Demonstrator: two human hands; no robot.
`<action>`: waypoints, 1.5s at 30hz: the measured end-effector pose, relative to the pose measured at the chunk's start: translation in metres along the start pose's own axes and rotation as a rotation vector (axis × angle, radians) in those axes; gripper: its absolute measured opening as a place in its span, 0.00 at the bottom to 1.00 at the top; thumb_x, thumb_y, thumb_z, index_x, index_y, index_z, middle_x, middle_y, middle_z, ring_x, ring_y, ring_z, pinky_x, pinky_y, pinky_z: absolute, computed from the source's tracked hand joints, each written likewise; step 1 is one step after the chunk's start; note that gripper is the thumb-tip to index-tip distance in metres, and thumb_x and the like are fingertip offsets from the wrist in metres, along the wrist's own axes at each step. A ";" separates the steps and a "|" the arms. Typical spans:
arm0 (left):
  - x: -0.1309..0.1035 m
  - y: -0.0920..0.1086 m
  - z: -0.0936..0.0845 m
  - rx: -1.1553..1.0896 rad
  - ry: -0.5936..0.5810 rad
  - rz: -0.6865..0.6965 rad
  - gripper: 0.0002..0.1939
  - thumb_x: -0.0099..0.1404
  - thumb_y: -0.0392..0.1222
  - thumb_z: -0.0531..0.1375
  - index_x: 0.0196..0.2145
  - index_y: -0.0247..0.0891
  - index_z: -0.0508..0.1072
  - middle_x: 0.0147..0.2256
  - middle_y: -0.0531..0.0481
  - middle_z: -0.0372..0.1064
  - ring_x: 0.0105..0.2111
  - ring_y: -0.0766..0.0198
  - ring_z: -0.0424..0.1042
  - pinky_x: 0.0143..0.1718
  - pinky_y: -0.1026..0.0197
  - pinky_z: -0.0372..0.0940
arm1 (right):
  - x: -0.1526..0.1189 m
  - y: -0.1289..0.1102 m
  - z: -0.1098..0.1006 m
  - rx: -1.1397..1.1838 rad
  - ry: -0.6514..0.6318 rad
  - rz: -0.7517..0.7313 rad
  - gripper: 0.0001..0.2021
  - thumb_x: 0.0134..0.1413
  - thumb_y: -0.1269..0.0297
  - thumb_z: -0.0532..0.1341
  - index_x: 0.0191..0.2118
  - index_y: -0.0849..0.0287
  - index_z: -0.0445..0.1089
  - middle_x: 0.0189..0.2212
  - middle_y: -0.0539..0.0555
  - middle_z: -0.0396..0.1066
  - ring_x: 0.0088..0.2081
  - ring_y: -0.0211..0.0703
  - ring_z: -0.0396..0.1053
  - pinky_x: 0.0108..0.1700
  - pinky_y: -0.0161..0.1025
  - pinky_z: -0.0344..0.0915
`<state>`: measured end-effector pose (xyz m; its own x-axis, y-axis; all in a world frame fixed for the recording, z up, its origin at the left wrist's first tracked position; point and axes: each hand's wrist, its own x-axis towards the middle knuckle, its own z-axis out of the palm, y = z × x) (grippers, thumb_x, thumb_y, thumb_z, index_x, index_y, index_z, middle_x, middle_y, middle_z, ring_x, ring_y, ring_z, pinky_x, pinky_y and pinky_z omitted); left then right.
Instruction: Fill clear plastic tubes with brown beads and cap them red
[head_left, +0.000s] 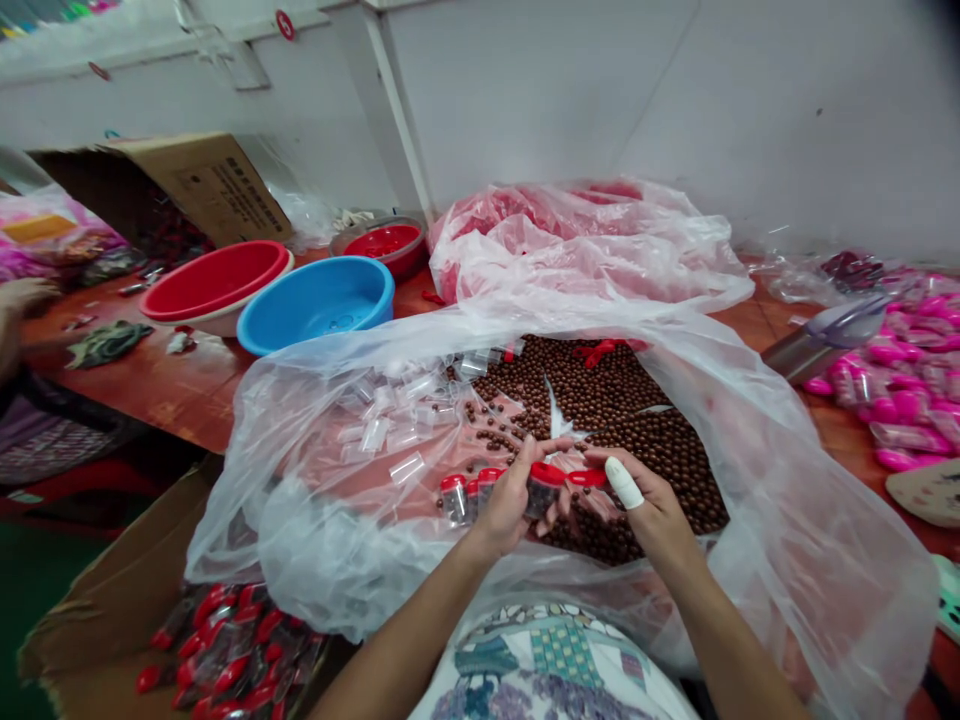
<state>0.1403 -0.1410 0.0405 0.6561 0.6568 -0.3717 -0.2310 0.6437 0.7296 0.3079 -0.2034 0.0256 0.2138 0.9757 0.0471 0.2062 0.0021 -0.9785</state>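
1. The container is small and clear, dark inside, with a bright red top, over the near edge of the brown balls
2. It sits between thumb and fingers of the left hand, which close around it
3. Above those balls, the right hand bends its fingers at a red piece; whether gripping, I cannot tell

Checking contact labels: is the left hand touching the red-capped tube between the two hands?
Touching. The head view shows the red-capped tube lying within the left hand, thumb side against it, fingers underneath.
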 end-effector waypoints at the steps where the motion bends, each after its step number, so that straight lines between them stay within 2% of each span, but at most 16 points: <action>1: 0.000 0.000 -0.001 0.022 0.007 0.014 0.33 0.63 0.62 0.47 0.56 0.35 0.60 0.21 0.51 0.69 0.13 0.70 0.62 0.10 0.71 0.52 | 0.001 0.001 0.000 -0.018 0.020 0.006 0.16 0.60 0.56 0.51 0.45 0.54 0.70 0.45 0.55 0.71 0.47 0.47 0.67 0.50 0.44 0.63; 3: -0.001 0.000 -0.005 0.042 0.029 0.041 0.34 0.62 0.62 0.47 0.56 0.34 0.61 0.21 0.51 0.70 0.13 0.70 0.63 0.10 0.71 0.52 | 0.005 0.007 0.000 -0.115 0.028 -0.023 0.13 0.59 0.60 0.51 0.44 0.54 0.70 0.43 0.55 0.71 0.45 0.46 0.68 0.48 0.43 0.63; 5: 0.000 0.001 -0.008 0.008 0.047 0.064 0.33 0.63 0.62 0.47 0.55 0.34 0.61 0.21 0.50 0.70 0.13 0.69 0.64 0.10 0.70 0.53 | 0.009 0.013 0.003 -0.278 -0.038 -0.100 0.12 0.56 0.66 0.53 0.42 0.54 0.71 0.43 0.55 0.70 0.46 0.46 0.66 0.49 0.43 0.61; 10: 0.001 0.006 -0.012 -0.269 0.028 0.060 0.29 0.65 0.59 0.46 0.52 0.34 0.63 0.26 0.47 0.72 0.17 0.67 0.67 0.13 0.68 0.60 | 0.011 0.024 0.022 -0.664 -0.369 -0.193 0.13 0.51 0.74 0.56 0.39 0.53 0.74 0.37 0.54 0.71 0.41 0.45 0.68 0.43 0.38 0.62; 12: 0.001 0.007 -0.013 -0.343 0.021 0.037 0.27 0.65 0.58 0.47 0.51 0.33 0.64 0.28 0.45 0.72 0.19 0.65 0.69 0.15 0.67 0.62 | 0.009 0.027 0.029 -0.748 -0.446 -0.192 0.14 0.49 0.76 0.57 0.38 0.53 0.74 0.35 0.54 0.71 0.39 0.45 0.68 0.41 0.37 0.61; 15: 0.000 0.008 -0.013 -0.390 0.016 0.003 0.27 0.65 0.57 0.47 0.51 0.34 0.64 0.29 0.43 0.72 0.21 0.64 0.70 0.17 0.65 0.63 | 0.005 0.032 0.034 -0.762 -0.481 -0.222 0.14 0.49 0.76 0.56 0.37 0.54 0.74 0.33 0.55 0.72 0.39 0.45 0.68 0.42 0.38 0.61; 19: 0.000 0.006 -0.015 -0.407 -0.001 -0.016 0.27 0.65 0.57 0.47 0.51 0.34 0.65 0.30 0.42 0.72 0.21 0.63 0.70 0.18 0.64 0.62 | 0.002 0.034 0.033 -0.752 -0.471 -0.289 0.12 0.49 0.75 0.56 0.37 0.55 0.73 0.35 0.55 0.73 0.41 0.46 0.68 0.44 0.40 0.61; 22: 0.000 0.005 -0.015 -0.430 -0.034 -0.025 0.25 0.65 0.54 0.47 0.51 0.33 0.65 0.29 0.44 0.71 0.21 0.65 0.68 0.17 0.66 0.60 | 0.002 0.035 0.028 -0.711 -0.420 -0.267 0.12 0.50 0.74 0.56 0.37 0.55 0.73 0.36 0.55 0.73 0.42 0.46 0.68 0.46 0.41 0.62; 24: -0.001 0.004 -0.016 -0.447 -0.059 -0.033 0.23 0.65 0.51 0.48 0.51 0.34 0.64 0.27 0.46 0.70 0.18 0.68 0.64 0.14 0.68 0.55 | 0.003 0.036 0.023 -0.619 -0.316 -0.221 0.13 0.52 0.73 0.55 0.40 0.55 0.72 0.40 0.56 0.73 0.45 0.47 0.67 0.48 0.44 0.62; 27: -0.003 0.003 -0.016 -0.410 -0.084 -0.029 0.23 0.64 0.48 0.48 0.53 0.37 0.62 0.23 0.51 0.67 0.14 0.71 0.57 0.10 0.71 0.49 | 0.007 0.030 0.013 -0.365 -0.067 -0.101 0.14 0.54 0.67 0.55 0.46 0.56 0.68 0.45 0.57 0.71 0.48 0.49 0.66 0.51 0.49 0.61; 29: -0.003 0.001 -0.016 -0.355 -0.087 -0.030 0.23 0.64 0.48 0.48 0.55 0.39 0.61 0.22 0.51 0.67 0.13 0.71 0.55 0.10 0.71 0.48 | 0.008 0.019 0.006 -0.165 0.097 0.009 0.14 0.53 0.63 0.57 0.47 0.56 0.67 0.45 0.57 0.71 0.46 0.48 0.67 0.49 0.47 0.63; 31: -0.004 -0.001 -0.015 -0.338 -0.099 -0.048 0.24 0.64 0.49 0.47 0.55 0.38 0.61 0.22 0.51 0.67 0.12 0.72 0.54 0.09 0.72 0.48 | 0.009 0.004 0.002 -0.015 0.183 0.091 0.15 0.51 0.62 0.58 0.45 0.57 0.68 0.42 0.56 0.72 0.43 0.47 0.69 0.46 0.44 0.65; 35: -0.003 -0.001 -0.012 -0.401 -0.166 -0.085 0.25 0.64 0.49 0.47 0.54 0.34 0.61 0.20 0.52 0.67 0.11 0.72 0.54 0.09 0.72 0.47 | 0.010 -0.011 -0.001 0.035 0.160 0.087 0.13 0.50 0.63 0.59 0.43 0.56 0.70 0.41 0.54 0.73 0.42 0.46 0.70 0.46 0.42 0.65; 39: -0.001 0.001 -0.013 -0.374 -0.151 -0.057 0.26 0.62 0.48 0.48 0.55 0.33 0.61 0.23 0.48 0.71 0.13 0.69 0.60 0.11 0.70 0.52 | 0.010 0.003 -0.003 -0.214 0.134 -0.009 0.14 0.50 0.67 0.55 0.43 0.55 0.71 0.43 0.55 0.72 0.46 0.48 0.67 0.49 0.46 0.62; 42: 0.001 0.002 -0.013 -0.385 -0.102 -0.046 0.26 0.62 0.49 0.48 0.54 0.32 0.62 0.22 0.48 0.70 0.13 0.69 0.60 0.11 0.70 0.52 | 0.007 0.015 -0.003 -0.445 0.018 -0.095 0.15 0.51 0.67 0.55 0.45 0.53 0.72 0.45 0.55 0.71 0.48 0.50 0.65 0.51 0.51 0.60; 45: 0.001 0.000 -0.012 -0.349 -0.064 -0.056 0.26 0.63 0.51 0.48 0.54 0.34 0.61 0.21 0.50 0.69 0.13 0.70 0.58 0.11 0.71 0.51 | -0.001 0.016 0.001 -0.435 -0.064 -0.189 0.16 0.55 0.66 0.53 0.49 0.52 0.69 0.49 0.55 0.69 0.52 0.50 0.62 0.55 0.52 0.57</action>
<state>0.1327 -0.1355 0.0332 0.7155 0.5981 -0.3610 -0.4177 0.7804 0.4652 0.3096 -0.2043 0.0092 0.0778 0.9785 0.1908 0.6191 0.1026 -0.7786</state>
